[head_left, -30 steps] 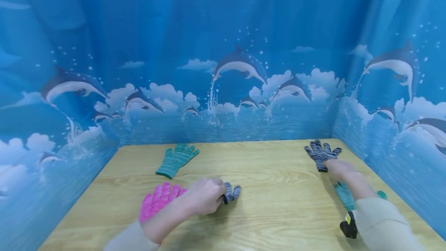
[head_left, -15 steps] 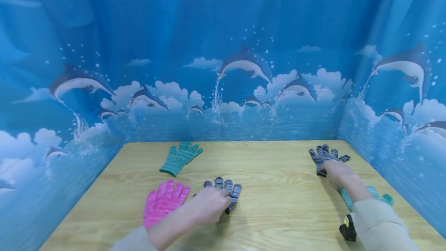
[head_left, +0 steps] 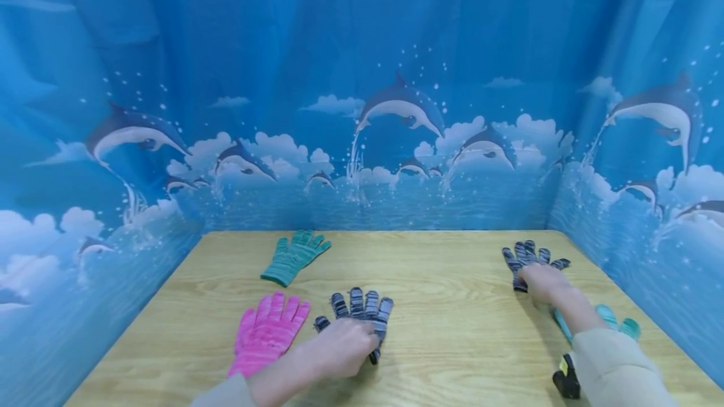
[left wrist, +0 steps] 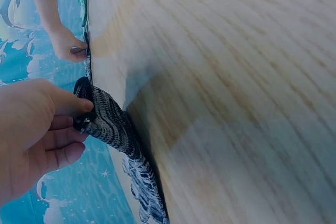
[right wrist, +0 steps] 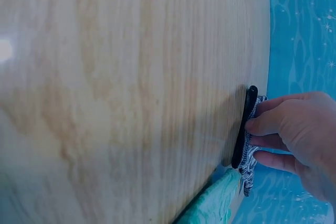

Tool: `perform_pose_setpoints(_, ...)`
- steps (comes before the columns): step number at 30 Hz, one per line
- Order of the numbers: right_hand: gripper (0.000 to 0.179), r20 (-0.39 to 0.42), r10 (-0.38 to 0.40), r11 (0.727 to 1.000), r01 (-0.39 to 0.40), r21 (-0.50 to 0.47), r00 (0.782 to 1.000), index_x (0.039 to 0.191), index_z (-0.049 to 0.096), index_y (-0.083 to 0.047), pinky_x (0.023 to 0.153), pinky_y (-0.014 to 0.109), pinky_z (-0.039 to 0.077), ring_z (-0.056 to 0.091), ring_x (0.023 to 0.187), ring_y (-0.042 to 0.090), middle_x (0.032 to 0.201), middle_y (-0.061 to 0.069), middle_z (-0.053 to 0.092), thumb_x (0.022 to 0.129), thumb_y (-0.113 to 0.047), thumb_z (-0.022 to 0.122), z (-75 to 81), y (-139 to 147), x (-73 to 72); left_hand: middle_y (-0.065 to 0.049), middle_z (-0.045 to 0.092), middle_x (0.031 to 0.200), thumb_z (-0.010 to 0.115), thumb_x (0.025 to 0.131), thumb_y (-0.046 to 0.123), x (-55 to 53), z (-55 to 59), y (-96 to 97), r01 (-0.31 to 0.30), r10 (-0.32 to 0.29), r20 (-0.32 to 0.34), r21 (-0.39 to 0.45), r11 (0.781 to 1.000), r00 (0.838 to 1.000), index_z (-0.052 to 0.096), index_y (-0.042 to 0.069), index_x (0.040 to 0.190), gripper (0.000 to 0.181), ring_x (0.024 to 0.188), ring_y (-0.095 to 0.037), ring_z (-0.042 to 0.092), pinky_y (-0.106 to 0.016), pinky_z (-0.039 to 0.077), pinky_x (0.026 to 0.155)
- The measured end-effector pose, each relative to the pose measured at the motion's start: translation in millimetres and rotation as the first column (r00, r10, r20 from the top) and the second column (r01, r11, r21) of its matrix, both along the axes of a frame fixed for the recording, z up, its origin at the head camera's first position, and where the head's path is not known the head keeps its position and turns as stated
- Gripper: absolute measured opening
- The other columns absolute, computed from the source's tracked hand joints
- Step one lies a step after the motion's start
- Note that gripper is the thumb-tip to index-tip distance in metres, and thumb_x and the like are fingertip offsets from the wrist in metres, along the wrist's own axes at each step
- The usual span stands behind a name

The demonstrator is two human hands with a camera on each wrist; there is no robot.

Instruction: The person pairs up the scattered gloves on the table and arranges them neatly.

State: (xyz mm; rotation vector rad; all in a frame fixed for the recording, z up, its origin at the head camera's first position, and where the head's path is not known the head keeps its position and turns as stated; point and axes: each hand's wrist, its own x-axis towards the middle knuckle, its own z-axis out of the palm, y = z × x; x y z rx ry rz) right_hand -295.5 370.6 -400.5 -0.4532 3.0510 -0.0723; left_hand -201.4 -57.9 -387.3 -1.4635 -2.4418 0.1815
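Note:
In the head view, my left hand [head_left: 346, 349] is over the cuff end of a black-and-white knitted glove [head_left: 362, 306], whose fingers spread flat toward the far side. The left wrist view shows thumb and fingers pinching its black cuff, lifted off the table [left wrist: 226, 77]. At the far right, my right hand [head_left: 544, 282] is at a second black-and-white knitted glove [head_left: 527, 255], fingers fanned out. In the right wrist view, the thumb presses that glove's dark cuff [right wrist: 244, 129] from one side, with fingers on the other side.
A pink glove [head_left: 268, 331] lies left of my left hand, and a green glove [head_left: 294, 259] behind it. Another green glove [head_left: 608, 316] is partly hidden under my right sleeve. A printed blue curtain [head_left: 362, 80] stands along the table's back and sides.
The left glove has gone from mostly hidden under my left hand to spread out, fingers showing, with that hand slightly nearer me. My right hand stays at its glove's cuff; the view shifts slightly.

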Motion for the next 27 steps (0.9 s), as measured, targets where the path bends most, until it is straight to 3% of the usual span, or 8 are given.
perform_pose_setpoints(5,0.027,-0.053,0.02,1.0,-0.019,0.016,0.998,0.077,0.061,-0.008,0.059,0.04,0.044,0.054,0.069,0.023,0.076,0.004,0.058,0.075,0.016,0.049,-2.6,-4,-0.1,0.009,0.05,0.066,0.067,0.071,0.007,0.0,-8.6,0.2,0.022,-0.022,0.021,0.0,1.0,1.0,0.062,0.016,0.07,0.011,0.053,-0.002,0.043,-0.014,0.037,0.048)
perform_pose_setpoints(9,0.029,-0.073,0.026,1.0,-0.026,0.004,0.997,0.066,0.047,-0.013,0.052,0.032,0.03,0.038,0.059,0.016,0.064,-0.001,0.042,0.075,0.014,0.048,-4.2,-6,0.5,0.011,0.048,0.064,0.07,0.07,0.012,-0.8,-14.5,-0.1,0.048,-0.048,0.023,0.013,0.999,0.999,0.06,0.018,0.067,0.012,0.05,-0.001,0.04,-0.015,0.034,0.045)
perform_pose_setpoints(13,0.029,-0.048,0.008,1.0,-0.009,-0.008,0.999,0.065,0.044,-0.014,0.052,0.03,0.023,0.03,0.056,0.014,0.06,-0.002,0.033,0.076,0.013,0.049,-5.3,-7,1.8,0.013,0.046,0.063,0.071,0.072,0.015,-2.4,-19.0,-0.9,0.052,-0.056,0.083,0.048,0.997,0.995,0.058,0.021,0.064,0.016,0.051,0.001,0.04,-0.014,0.034,0.046)
perform_pose_setpoints(20,0.023,-0.023,0.021,0.999,-0.021,-0.035,1.0,0.069,0.049,-0.013,0.053,0.03,0.025,0.033,0.057,0.014,0.063,-0.002,0.039,0.075,0.008,0.054,-1.9,-11,3.1,0.016,0.048,0.064,0.071,0.074,0.017,-3.0,-23.7,-1.4,0.043,-0.048,0.134,0.037,0.998,0.99,0.06,0.023,0.065,0.015,0.055,0.003,0.043,-0.013,0.035,0.048)
perform_pose_setpoints(23,0.023,-0.028,0.018,0.997,-0.02,-0.073,0.999,0.068,0.046,-0.013,0.052,0.029,0.024,0.032,0.055,0.013,0.061,-0.001,0.038,0.077,0.005,0.057,3.2,-15,3.8,0.016,0.049,0.064,0.071,0.074,0.017,-2.7,-24.2,-1.6,0.053,-0.058,0.136,0.035,0.998,0.989,0.061,0.023,0.066,0.015,0.055,0.004,0.043,-0.012,0.035,0.048)
perform_pose_setpoints(27,0.013,-0.069,0.036,0.989,-0.045,-0.139,0.997,0.074,0.053,-0.009,0.052,0.03,0.03,0.036,0.056,0.014,0.065,-0.001,0.045,0.077,0.002,0.059,15.8,-18,3.5,0.016,0.05,0.063,0.071,0.073,0.015,-4.3,-24.4,-2.9,0.077,-0.079,0.101,0.028,0.997,0.992,0.06,0.023,0.064,0.016,0.054,0.003,0.044,-0.013,0.036,0.049)
